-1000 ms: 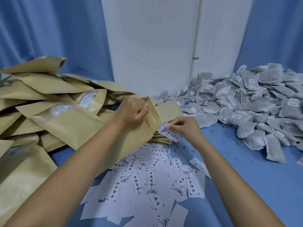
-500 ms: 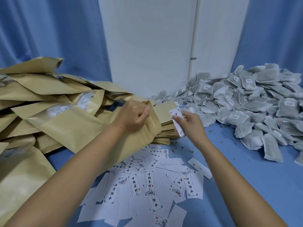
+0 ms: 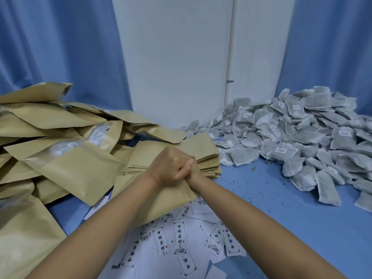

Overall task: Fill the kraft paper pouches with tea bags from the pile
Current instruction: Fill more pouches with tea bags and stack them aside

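My left hand grips the mouth of a kraft paper pouch at the centre and holds it tilted above the table. My right hand reaches into that mouth from the right. Its fingers are hidden inside the pouch and behind my left hand, and the printed label it held is out of sight. The pile of grey tea bags lies on the right side of the blue table, apart from both hands.
A stack of flat kraft pouches sits just behind my hands. Bulging pouches are heaped at the left. Printed paper labels are scattered under my forearms. A white wall and blue curtains stand behind.
My right hand carried the printed label up from the table and pushed it into the pouch mouth. Hand and label have now vanished inside; my left hand kept its grip.
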The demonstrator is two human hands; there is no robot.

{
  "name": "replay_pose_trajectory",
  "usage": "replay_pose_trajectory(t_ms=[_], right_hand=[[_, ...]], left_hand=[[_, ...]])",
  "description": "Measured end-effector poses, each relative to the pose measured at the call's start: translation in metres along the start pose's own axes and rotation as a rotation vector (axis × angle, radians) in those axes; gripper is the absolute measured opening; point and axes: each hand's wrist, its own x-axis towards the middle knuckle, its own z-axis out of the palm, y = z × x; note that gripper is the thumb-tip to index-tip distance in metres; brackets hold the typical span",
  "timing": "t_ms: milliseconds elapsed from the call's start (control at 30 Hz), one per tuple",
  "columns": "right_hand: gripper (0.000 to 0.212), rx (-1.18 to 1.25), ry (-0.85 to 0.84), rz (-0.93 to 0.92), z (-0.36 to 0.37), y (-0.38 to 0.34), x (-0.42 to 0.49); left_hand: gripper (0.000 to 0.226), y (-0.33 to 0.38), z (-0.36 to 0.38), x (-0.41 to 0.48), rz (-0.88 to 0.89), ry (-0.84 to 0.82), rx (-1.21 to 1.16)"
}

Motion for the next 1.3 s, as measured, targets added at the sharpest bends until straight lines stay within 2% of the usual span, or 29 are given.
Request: replay_pose_trajectory(t_ms=[67,100,133,200,233,267,300,333,400,433,467,533,667,733,767,800,833,867,933,967,1000,1033,1067,1100,1133,1200,1300], right_hand=[[0.042,-0.021,0.046,-0.164,-0.008,-0.002,0.003],[0.036,-0.001,0.037,-0.168,-0.017,-0.003,0.0],[0.031,0.094,0.109,-0.178,-0.025,-0.003,-0.003],[0.024,0.294,0.435,-0.102,-0.037,0.011,-0.009],[0.015,0.306,0.53,-0.003,-0.041,0.013,-0.017],[0.011,0.312,0.49,0.134,-0.043,0.015,-0.022],[0.026,0.406,0.323,0.271,-0.044,0.017,-0.023],[0.041,0.603,0.106,0.356,-0.042,0.016,-0.025],[0.055,1.013,-0.176,0.358,-0.041,0.007,-0.026],[0.055,1.133,-0.224,0.356,-0.043,0.001,-0.025],[0.052,1.201,-0.249,0.384,-0.044,-0.003,-0.021],[0.041,1.175,-0.232,0.429,-0.05,-0.013,-0.017],[0.022,0.843,-0.256,0.389,-0.056,-0.018,-0.014],[0.019,0.742,-0.139,0.349,-0.053,-0.017,-0.01],[0.018,0.79,-0.044,0.337,-0.052,-0.015,-0.008],[0.014,0.922,0.048,0.328,-0.051,-0.012,-0.006],[0.007,1.103,0.125,0.301,-0.05,-0.009,-0.004],[0.013,1.29,0.21,0.262,-0.049,-0.004,-0.002],[0.027,1.577,0.407,0.203,-0.046,0.013,0.002],[0.031,1.678,0.495,0.192,-0.042,0.02,0.001],[0.034,1.761,0.558,0.201,-0.037,0.027,-0.001],[0.034,1.83,0.591,0.22,-0.031,0.033,-0.003],[0.032,1.87,0.599,0.235,-0.023,0.039,-0.005],[0.026,1.881,0.593,0.25,-0.014,0.045,-0.007],[0.022,1.871,0.582,0.269,-0.004,0.051,-0.008],[0.024,1.823,0.554,0.319,0.012,0.062,-0.013],[0.025,1.624,0.551,0.391,0.021,0.078,-0.022]], left_hand=[[0.044,-0.011,-0.009,-0.005,-0.055,0.057,0.031],[0.044,-0.015,-0.013,-0.005,-0.073,0.09,0.05],[0.045,-0.018,-0.016,-0.005,-0.086,0.124,0.069],[0.047,-0.023,-0.019,-0.005,-0.128,0.185,0.079],[0.048,-0.023,-0.021,-0.006,-0.157,0.216,0.073],[0.049,-0.023,-0.022,-0.005,-0.18,0.248,0.06],[0.049,-0.021,-0.022,-0.003,-0.19,0.272,0.044],[0.047,-0.016,-0.019,-0.001,-0.182,0.277,0.029],[0.043,-0.004,-0.009,0.004,-0.109,0.204,0.006],[0.041,0.003,-0.002,0.006,-0.055,0.147,-0.006],[0.04,0.009,0.005,0.005,0.001,0.09,-0.018],[0.039,0.022,0.016,0.002,0.096,-0.023,-0.042],[0.032,0.029,0.022,-0.004,0.26,-0.2,-0.021],[0.03,0.027,0.017,-0.006,0.282,-0.256,0.025],[0.027,0.026,0.013,-0.009,0.253,-0.268,0.072],[0.023,0.022,0.011,-0.014,0.172,-0.252,0.12],[0.029,0.018,0.01,-0.021,0.035,-0.2,0.167],[0.043,0.013,0.01,-0.029,-0.145,-0.115,0.21],[0.07,0.008,0.012,-0.045,-0.577,0.155,0.273],[0.085,0.008,0.013,-0.054,-0.851,0.288,0.25],[0.096,0.008,0.013,-0.061,-1.146,0.359,0.12],[0.101,0.009,0.014,-0.066,-1.401,0.377,-0.139],[0.096,0.011,0.016,-0.07,-1.56,0.378,-0.504],[0.082,0.013,0.022,-0.073,-1.607,0.403,-0.885],[0.065,0.013,0.028,-0.077,-1.591,0.47,-1.125],[0.04,0.01,0.041,-0.082,-1.566,0.639,-1.241],[0.026,0.005,0.055,-0.088,-1.598,0.828,-1.253]])
